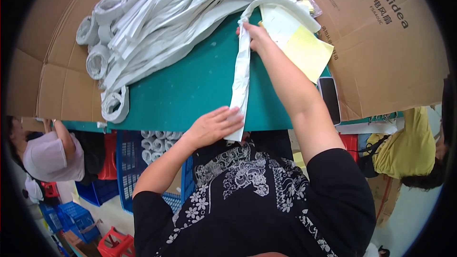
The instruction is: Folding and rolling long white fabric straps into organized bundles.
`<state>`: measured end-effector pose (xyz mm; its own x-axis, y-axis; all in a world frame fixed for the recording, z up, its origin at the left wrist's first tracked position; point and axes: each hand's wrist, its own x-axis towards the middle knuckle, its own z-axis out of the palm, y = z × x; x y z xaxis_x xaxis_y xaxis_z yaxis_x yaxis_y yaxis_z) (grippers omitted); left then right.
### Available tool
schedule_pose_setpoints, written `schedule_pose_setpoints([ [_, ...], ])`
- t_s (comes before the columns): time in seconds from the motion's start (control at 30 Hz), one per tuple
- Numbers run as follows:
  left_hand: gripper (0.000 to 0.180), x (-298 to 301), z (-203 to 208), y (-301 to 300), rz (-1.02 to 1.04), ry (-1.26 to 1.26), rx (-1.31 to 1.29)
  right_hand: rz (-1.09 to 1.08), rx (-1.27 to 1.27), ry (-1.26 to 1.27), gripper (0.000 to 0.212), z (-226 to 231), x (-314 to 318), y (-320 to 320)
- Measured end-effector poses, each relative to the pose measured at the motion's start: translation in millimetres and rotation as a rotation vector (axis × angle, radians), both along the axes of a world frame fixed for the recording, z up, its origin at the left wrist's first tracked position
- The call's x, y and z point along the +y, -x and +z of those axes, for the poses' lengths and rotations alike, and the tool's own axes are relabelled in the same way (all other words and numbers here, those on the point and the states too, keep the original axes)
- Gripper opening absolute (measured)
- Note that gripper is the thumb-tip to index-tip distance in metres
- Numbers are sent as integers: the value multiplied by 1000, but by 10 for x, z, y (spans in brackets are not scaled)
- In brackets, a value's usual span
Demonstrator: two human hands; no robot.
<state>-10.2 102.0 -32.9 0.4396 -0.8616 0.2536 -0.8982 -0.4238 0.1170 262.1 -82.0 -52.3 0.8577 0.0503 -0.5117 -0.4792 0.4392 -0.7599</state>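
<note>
A long white fabric-like strip [241, 74] runs toward me across the green tabletop [185, 85], its near end reaching the table's front edge. My left hand [216, 124] lies flat over that near end, fingers stretched out and touching it. Farther up, my right hand [254, 35] is closed round the same strip, which bends off to the right beyond the fingers. Some of the right fingers are hidden behind the hand. A large heap of similar white strips [176, 24] covers the far left of the table. Rolled white strips [97, 62] stand along its left side.
Yellow and pale papers [307, 52] and a dark-screened phone [329, 100] lie on the right. Cardboard walls [381, 62] flank the table. Below its edge, a blue basket [128, 171] stands beside several white rolls [157, 143]. Other people sit at both sides.
</note>
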Motion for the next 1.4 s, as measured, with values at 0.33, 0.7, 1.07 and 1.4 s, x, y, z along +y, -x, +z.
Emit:
schedule_pose_setpoints([
  [0.33, 22, 742, 1127, 492, -27, 1164, 514, -64, -190, -796, 27, 373, -504, 202],
  [0.7, 11, 2192, 853, 1290, 167, 1980, 418, -342, -283, -533, 37, 609, -1280, -444],
  [1.07, 25, 1723, 457, 1021, 657, 1380, 708, -578, -433, 1350, 36, 1179, -1839, -1939],
  [1.4, 20, 180, 502, -108, 221, 511, 693, 393, -494, 1078, 36, 1559, -1921, -1864],
])
